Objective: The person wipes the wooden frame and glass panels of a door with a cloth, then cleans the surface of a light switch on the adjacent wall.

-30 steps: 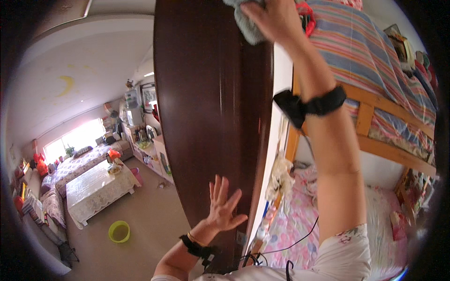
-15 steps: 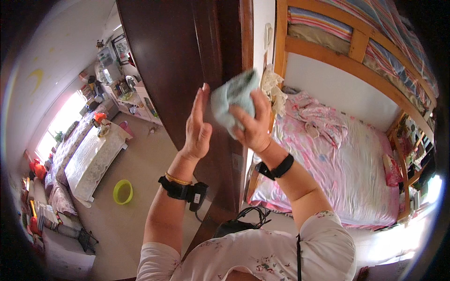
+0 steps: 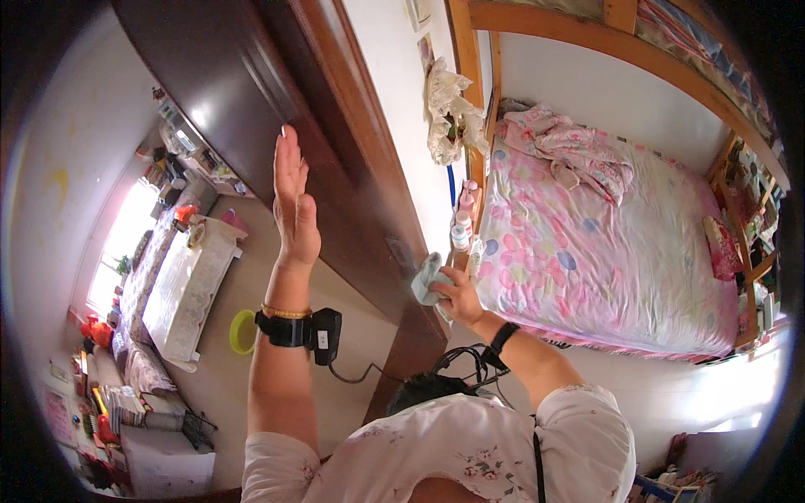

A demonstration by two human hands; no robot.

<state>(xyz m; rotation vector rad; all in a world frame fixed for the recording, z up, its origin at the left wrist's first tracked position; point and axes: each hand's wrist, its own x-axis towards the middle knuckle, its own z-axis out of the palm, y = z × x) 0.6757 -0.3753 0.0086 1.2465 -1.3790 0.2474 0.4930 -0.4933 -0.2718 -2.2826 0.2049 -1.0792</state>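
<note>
A dark brown wooden door (image 3: pixel 214 80) stands in front of me, beside its brown frame (image 3: pixel 356 105). My left hand (image 3: pixel 295 205) is raised at the door, fingers stretched out, holding nothing; I cannot tell whether it touches the wood. Lower and to the right, my right hand (image 3: pixel 457 295) grips a pale grey-green cloth (image 3: pixel 429 279), bunched up under its fingers. The cloth lies against the lower part of the frame, close to the white wall edge. Both wrists wear black straps.
Right of the frame are white bottles (image 3: pixel 461 228), a hanging plastic bag (image 3: pixel 449 109) and a bunk bed with pink floral bedding (image 3: pixel 570 251). To the left, a lime-green basin (image 3: pixel 242 332) sits on the floor near a cloth-covered table (image 3: pixel 180 293). A black cable (image 3: pixel 356 379) hangs from my left wrist.
My right hand has carried the cloth down the frame, away from my left hand. My left hand has shifted left and up. The whole view has turned, showing more of the bed.
</note>
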